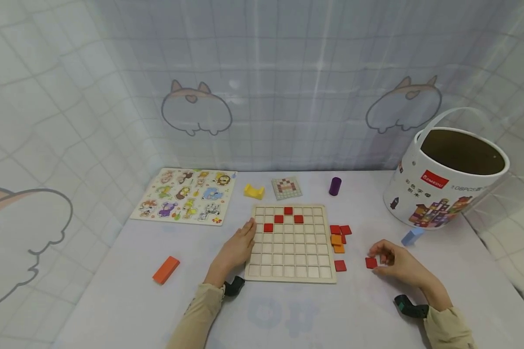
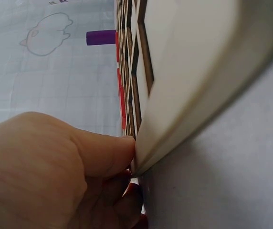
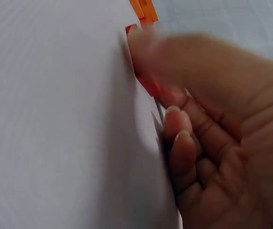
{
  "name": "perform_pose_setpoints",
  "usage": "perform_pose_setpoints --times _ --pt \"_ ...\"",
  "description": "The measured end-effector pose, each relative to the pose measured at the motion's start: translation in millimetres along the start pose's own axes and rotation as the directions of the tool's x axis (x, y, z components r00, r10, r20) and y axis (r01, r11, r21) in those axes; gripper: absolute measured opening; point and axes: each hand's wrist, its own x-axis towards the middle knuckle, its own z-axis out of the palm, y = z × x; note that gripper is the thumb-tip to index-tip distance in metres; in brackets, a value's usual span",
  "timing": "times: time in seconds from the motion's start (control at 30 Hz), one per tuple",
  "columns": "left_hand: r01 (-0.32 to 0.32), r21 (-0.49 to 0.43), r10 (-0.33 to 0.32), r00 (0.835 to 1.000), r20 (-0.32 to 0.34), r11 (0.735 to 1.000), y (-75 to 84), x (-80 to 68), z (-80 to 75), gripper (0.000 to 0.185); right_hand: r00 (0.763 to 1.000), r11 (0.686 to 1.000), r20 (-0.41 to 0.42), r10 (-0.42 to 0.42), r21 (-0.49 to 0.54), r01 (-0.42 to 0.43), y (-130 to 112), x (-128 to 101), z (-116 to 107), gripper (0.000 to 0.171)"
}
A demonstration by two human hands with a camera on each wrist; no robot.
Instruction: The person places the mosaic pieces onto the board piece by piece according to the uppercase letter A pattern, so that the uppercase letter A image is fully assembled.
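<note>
A wooden grid board [image 1: 290,278] lies in the middle of the table, with several red square tiles [image 1: 288,211] set in its upper cells. Along its left edge rests my left hand [image 1: 237,247], fingers fairly straight. In the left wrist view the thumb [image 2: 110,150] touches the board's side [image 2: 189,107]. To the right of the board, my right hand [image 1: 397,264] pinches a red square tile [image 1: 371,262] between thumb and fingers, low over the table. The right wrist view shows the thumb covering part of that red tile [image 3: 148,85].
Loose red tiles [image 1: 340,265] and orange tiles [image 1: 336,240] lie beside the board's right edge. Behind it are a pattern card [image 1: 286,187], a yellow block [image 1: 254,192] and a purple cylinder [image 1: 335,186]. An animal puzzle [image 1: 183,196], orange block [image 1: 166,270], blue block [image 1: 412,236] and white bucket [image 1: 445,189] stand around.
</note>
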Motion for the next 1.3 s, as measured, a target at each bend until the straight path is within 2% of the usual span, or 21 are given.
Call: perform_pose_setpoints --times 0.33,0.57,0.93,1.3 --pt "0.008 -0.002 -0.008 1.000 -0.001 1.000 0.4 1.5 2.5 0.053 0.995 0.995 -0.085 0.045 -0.086 -0.052 -6 7 0 0.025" --pt "-0.004 0.022 0.005 1.000 -0.005 1.000 0.2 1.2 3.1 0.053 0.996 0.993 -0.063 0.066 -0.092 -0.071 -17 19 -4 0.024" --pt "-0.009 0.041 0.009 1.000 -0.012 0.999 -1.9 0.2 4.7 0.052 0.991 0.996 -0.128 0.043 -0.075 -0.053 -47 67 -2 0.024" --pt "-0.003 0.024 0.003 1.000 -0.012 1.000 -1.5 -0.1 4.4 0.053 0.987 1.000 -0.161 -0.010 0.019 0.014 -80 115 27 0.020"
